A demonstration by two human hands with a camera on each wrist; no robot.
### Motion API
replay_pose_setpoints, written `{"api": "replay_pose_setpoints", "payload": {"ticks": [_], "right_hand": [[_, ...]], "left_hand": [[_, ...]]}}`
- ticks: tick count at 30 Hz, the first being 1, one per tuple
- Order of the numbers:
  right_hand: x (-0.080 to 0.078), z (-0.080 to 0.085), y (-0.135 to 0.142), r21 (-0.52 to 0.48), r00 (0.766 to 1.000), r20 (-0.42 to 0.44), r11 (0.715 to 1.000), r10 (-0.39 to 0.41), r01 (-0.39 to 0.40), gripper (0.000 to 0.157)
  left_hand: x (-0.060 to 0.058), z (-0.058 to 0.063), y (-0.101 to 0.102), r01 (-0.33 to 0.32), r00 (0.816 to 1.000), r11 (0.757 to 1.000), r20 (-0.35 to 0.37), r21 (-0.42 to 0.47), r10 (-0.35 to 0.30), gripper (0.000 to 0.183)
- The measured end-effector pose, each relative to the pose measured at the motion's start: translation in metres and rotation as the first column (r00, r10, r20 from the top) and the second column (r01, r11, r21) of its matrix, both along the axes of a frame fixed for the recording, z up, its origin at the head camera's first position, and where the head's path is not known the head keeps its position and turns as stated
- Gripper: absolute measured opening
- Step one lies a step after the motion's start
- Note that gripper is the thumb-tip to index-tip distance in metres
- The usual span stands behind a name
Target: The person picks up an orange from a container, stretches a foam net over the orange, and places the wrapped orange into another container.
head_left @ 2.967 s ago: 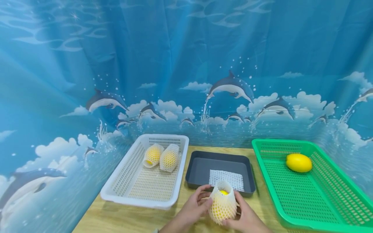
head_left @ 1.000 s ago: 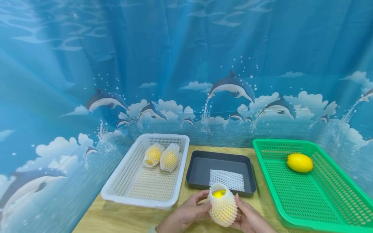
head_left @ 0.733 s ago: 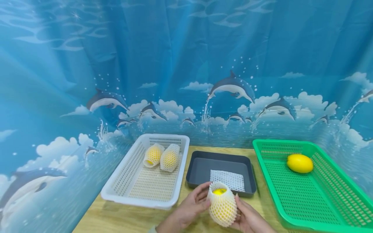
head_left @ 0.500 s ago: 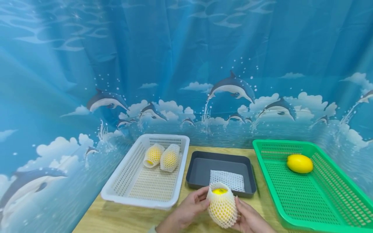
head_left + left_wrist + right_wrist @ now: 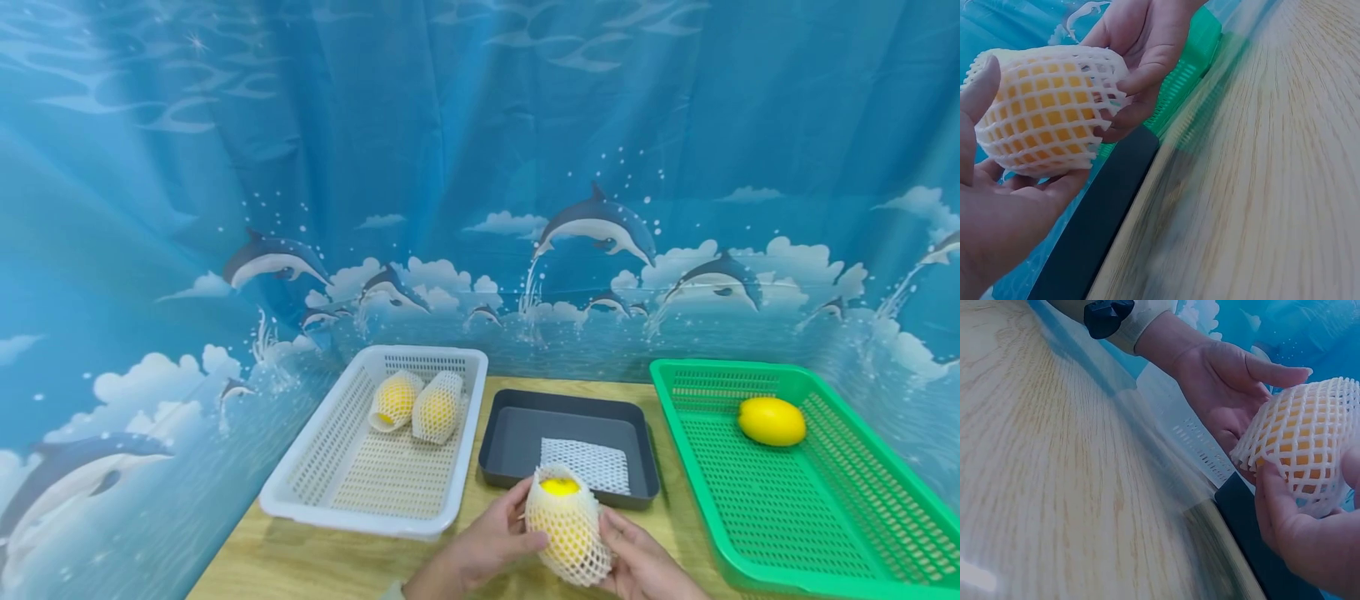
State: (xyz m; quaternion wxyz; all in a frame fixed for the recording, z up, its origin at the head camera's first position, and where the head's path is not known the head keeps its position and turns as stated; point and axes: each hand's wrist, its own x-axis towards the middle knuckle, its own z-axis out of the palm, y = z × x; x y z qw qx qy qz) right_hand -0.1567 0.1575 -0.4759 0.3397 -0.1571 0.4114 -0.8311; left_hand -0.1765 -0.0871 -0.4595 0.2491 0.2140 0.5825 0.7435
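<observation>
In the head view a yellow oval fruit in a white foam net sleeve (image 5: 566, 533) is held near the front of the table, its bare yellow top showing through the sleeve's opening. My left hand (image 5: 491, 537) grips it from the left, thumb across the near face and fingers behind. From the right, my right hand (image 5: 641, 558) holds the sleeve's lower end; in the left wrist view its fingers (image 5: 1138, 81) are at the cut edge of the net. Behind my hands, a flat white foam net (image 5: 585, 464) lies in a dark grey tray (image 5: 517, 471).
At the left stands a white basket (image 5: 360, 523) holding two netted yellow fruits (image 5: 437, 408). A green basket (image 5: 757, 500) at the right contains one bare yellow fruit (image 5: 772, 421). The wooden table (image 5: 262, 562) backs onto a blue dolphin-printed curtain (image 5: 480, 167).
Over the last seconds the netted fruit has tilted and shifted slightly left, its lower end now toward the right hand. More yellow shows at the top opening. The baskets and tray have not moved.
</observation>
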Motion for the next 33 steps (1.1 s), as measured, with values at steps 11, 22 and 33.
{"api": "replay_pose_setpoints", "payload": {"ticks": [11, 22, 33], "right_hand": [[0.001, 0.003, -0.001, 0.124, 0.997, -0.020, 0.989, -0.072, 0.074, 0.063], [0.001, 0.007, -0.002, 0.364, 0.985, -0.141, 0.920, -0.099, 0.145, 0.069], [0.004, 0.018, -0.009, 0.396, 0.953, -0.229, 0.875, -0.200, 0.279, 0.068]], "left_hand": [[0.001, -0.003, 0.007, -0.140, 0.990, 0.989, 0.004, -0.044, 0.140, 0.079], [0.003, -0.010, 0.007, -0.140, 0.986, 0.990, 0.091, 0.005, 0.139, 0.063], [0.003, -0.011, 0.008, -0.135, 0.979, 0.991, 0.153, 0.007, 0.133, 0.059]]}}
